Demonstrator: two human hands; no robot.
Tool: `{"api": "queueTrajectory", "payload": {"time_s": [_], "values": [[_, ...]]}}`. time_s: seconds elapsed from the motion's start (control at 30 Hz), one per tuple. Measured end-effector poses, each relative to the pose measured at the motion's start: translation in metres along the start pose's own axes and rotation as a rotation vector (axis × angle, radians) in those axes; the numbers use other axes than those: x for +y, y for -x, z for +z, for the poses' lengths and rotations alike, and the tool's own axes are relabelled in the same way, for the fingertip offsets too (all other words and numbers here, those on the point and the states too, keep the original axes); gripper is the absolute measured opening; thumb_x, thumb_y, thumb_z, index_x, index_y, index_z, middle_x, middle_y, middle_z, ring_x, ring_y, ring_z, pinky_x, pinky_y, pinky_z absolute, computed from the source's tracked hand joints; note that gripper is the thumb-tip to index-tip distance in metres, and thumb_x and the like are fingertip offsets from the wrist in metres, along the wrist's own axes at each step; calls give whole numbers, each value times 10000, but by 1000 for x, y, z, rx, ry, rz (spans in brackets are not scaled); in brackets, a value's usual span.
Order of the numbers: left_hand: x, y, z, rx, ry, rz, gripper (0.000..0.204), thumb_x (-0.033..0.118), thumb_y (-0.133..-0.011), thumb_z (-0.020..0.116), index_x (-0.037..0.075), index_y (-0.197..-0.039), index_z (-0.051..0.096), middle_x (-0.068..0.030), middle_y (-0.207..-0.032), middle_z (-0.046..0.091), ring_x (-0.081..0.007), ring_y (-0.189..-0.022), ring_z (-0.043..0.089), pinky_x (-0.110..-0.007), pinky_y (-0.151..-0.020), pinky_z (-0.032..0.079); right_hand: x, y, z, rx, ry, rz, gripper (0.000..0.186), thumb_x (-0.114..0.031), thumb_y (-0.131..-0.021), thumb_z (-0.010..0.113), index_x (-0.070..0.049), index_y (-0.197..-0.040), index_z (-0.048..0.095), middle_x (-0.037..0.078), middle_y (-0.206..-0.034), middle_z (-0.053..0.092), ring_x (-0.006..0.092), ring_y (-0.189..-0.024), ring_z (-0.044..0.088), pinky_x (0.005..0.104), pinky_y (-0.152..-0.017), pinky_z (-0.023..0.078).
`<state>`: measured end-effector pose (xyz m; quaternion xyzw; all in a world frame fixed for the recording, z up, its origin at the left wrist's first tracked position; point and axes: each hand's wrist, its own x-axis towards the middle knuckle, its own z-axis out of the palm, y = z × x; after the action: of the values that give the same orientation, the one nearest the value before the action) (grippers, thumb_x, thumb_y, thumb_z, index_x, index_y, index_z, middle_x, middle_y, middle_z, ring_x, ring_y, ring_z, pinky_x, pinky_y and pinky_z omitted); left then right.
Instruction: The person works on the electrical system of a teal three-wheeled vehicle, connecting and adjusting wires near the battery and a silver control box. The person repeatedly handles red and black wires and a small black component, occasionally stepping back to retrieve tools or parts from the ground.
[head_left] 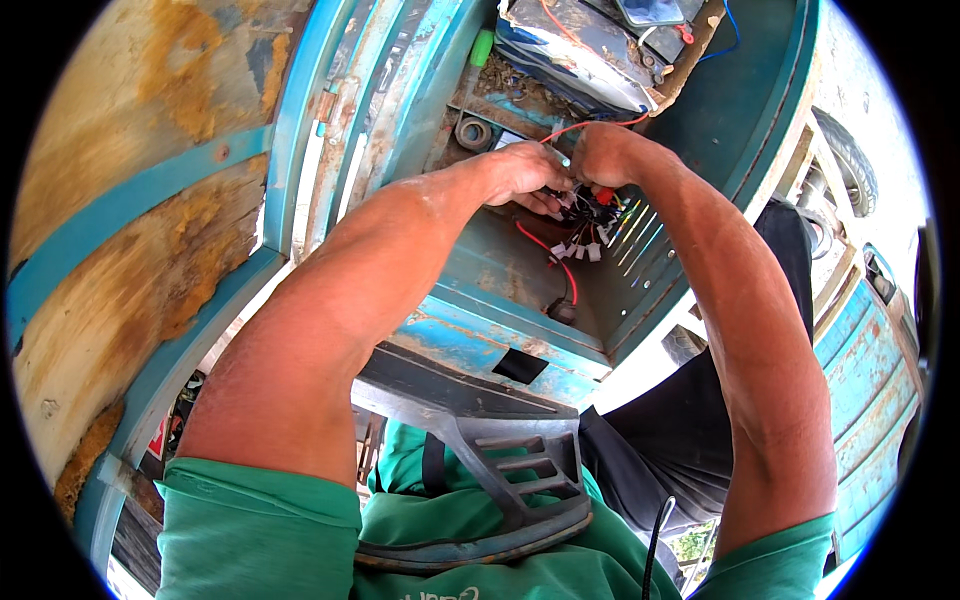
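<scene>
Hands first: I log the left hand (522,172) curled down over a wiring bundle (590,215), fingers pinched into the dark wires, though which lead it grips I cannot tell. Right hand (600,150) sits just beside it, closed on the bundle's upper part near a red connector cap (604,194); a thin red wire (590,125) arcs from between the two hands toward the battery pack (580,45) above. Bundle lies inside a worn teal metal compartment (500,275), against its slotted right wall, with several small white plug connectors (580,248) hanging just below the hands and a second red lead (555,262) looping down to a dark plug (562,310) on the compartment floor. Judgement: step in hand is sorting or mating connectors in the harness. Next move, as I read it, calls for isolating one plug pair and aligning it squarely, since the leads are crowded and partly hidden by the knuckles. Outward: grey footrest (510,470) and green shirt (470,560) below.
</scene>
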<state>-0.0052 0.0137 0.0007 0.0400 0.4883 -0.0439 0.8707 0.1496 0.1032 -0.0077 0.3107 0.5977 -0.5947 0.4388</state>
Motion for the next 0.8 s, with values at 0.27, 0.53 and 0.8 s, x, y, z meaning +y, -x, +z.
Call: {"api": "queueTrajectory", "payload": {"time_s": [0.27, 0.53, 0.8], "values": [[-7, -7, -8, 29, -4, -1, 246, 167, -967, 636, 37, -1176, 621, -67, -1069, 663, -194, -864, 665, -358, -788, 571, -15, 5, -3, 113, 156, -22, 265, -231, -833, 666, 10, -916, 737, 173, -853, 734, 261, -763, 724, 402, -704, 542], [-7, -3, -3, 89, 116, 26, 160, 162, -944, 639, 107, -1092, 612, -35, -971, 663, -176, -795, 640, -333, -709, 544, -16, 2, 8, 281, -96, 83, 287, -212, -774, 751, -108, -1041, 764, 145, -1051, 733, 307, -1003, 705, 412, -856, 562], [-12, -11, 1, 10, 157, 91, 221, 173, -918, 666, 123, -1128, 621, -39, -1030, 692, -188, -877, 676, -352, -739, 545, -5, -47, 29, 378, -88, 126, 278, -121, -759, 719, -70, -1027, 771, 154, -1102, 728, 303, -1030, 706, 396, -851, 565]]}}
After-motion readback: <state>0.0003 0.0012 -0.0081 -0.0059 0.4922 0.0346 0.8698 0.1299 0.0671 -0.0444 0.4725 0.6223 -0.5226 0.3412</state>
